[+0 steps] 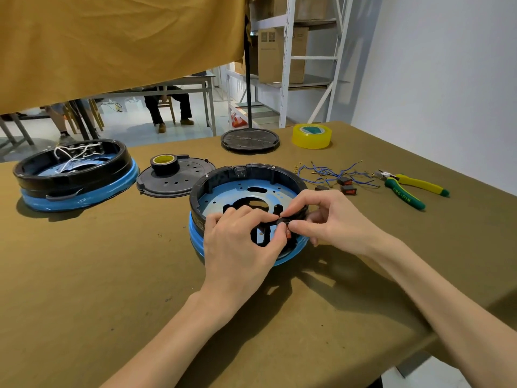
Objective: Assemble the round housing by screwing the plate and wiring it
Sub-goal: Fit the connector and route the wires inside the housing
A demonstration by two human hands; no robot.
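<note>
On the olive-covered desk (84, 275), near the middle, sits the round housing (249, 175), a black ring with a blue band round its lower edge. Inside it lies the blue plate (223, 196), pierced with holes and larger cut-outs. Both hands meet over the housing's near right rim. The left hand (240, 245) reaches in from the near side, its fingers curled, thumb and forefinger pinching a small black and red switch (285, 226). The right hand (327, 217) comes from the right, its thumb and forefinger pinching the same switch from the other side, the remaining fingers curled beneath. The switch is right at the housing's rim; whether it is seated in the wall cannot be told.

To the right of the housing lie loose blue wires (330, 172) with metal ends, three more switches (348, 186) among them, and green and yellow pliers (405, 189) just beyond. Farther back stand a roll of clear yellow tape (312, 137) and a black round cover (249, 140). Left of the housing lies a black perforated lid (179, 180) with a roll of black tape (164, 163) on it, and at the far left a second housing (75, 175) holding white wires (70, 154).
</note>
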